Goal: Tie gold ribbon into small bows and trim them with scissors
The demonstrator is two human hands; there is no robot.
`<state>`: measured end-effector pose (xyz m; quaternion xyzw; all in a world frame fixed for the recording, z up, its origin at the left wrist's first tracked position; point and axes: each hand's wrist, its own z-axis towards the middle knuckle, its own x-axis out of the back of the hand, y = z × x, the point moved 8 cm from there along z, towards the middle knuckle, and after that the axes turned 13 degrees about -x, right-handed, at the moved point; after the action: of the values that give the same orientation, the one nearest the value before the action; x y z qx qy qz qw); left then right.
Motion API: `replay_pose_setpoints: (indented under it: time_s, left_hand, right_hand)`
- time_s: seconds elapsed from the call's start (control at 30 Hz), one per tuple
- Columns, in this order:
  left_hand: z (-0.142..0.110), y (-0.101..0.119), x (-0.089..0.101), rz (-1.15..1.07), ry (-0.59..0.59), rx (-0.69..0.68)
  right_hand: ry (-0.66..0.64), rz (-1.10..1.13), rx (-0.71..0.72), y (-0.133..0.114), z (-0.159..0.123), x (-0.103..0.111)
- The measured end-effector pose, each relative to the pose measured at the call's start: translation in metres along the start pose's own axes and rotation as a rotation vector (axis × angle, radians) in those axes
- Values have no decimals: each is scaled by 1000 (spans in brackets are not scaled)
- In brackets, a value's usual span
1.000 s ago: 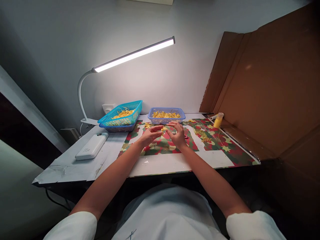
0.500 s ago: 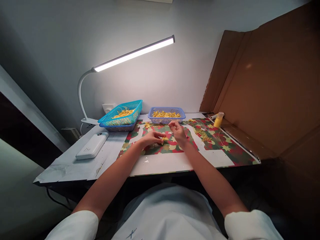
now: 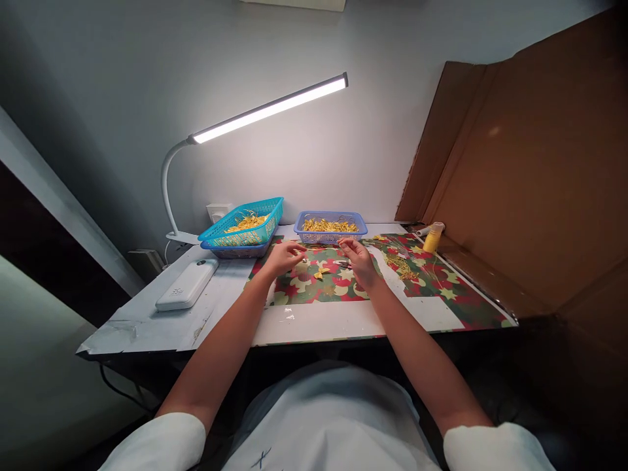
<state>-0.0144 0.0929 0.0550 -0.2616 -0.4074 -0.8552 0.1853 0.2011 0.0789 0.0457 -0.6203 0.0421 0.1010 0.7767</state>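
Note:
On the patterned mat (image 3: 294, 291) a small gold ribbon bow (image 3: 321, 273) lies between my hands, touched by neither. My left hand (image 3: 284, 258) hovers to the bow's left, thumb and fingers a little apart, with nothing visible in them. To the right of the bow, my right hand (image 3: 360, 260) is closed in a pinch at the fingertips; whatever it may hold is too small to make out. A thin dark metal tool (image 3: 345, 264) is partly hidden beside that hand. Loose gold strands (image 3: 316, 246) lie beyond the hands.
A purple basket (image 3: 331, 238) and a tilted turquoise basket (image 3: 265, 233) hold gold pieces at the back. Gold cords (image 3: 402, 267) and a yellow thread spool (image 3: 432, 239) lie right. A white power bank (image 3: 187, 285) and a lit lamp (image 3: 275, 108) are left; cardboard (image 3: 515, 170) stands right.
My left hand has let go of the gold bow and moved left and away, leaving it on the mat. My right hand stays pinched, nearly in place; the view has shifted slightly.

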Motion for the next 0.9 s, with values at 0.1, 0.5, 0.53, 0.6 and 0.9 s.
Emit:
replay_pose_setpoints:
  time_s: [0.1, 0.5, 0.53, 0.6, 0.9]
  left_hand:
    - [-5, -21, 17, 83, -70, 106]
    - [-7, -14, -19, -654, -62, 237]
    - [-7, -10, -24, -736, -56, 246]
    - [-7, -3, -32, -833, -53, 253]
    - [-9, 11, -44, -937, -86, 229]
  right_hand:
    - [-33, -55, -61, 5, -1, -4]
    - [-194, -189, -127, 29, -11, -42]
    - [-193, -183, -118, 30, -11, -44]
    - [-182, -173, -103, 32, -11, -46]
    - [-149, -136, -82, 30, -11, -44]
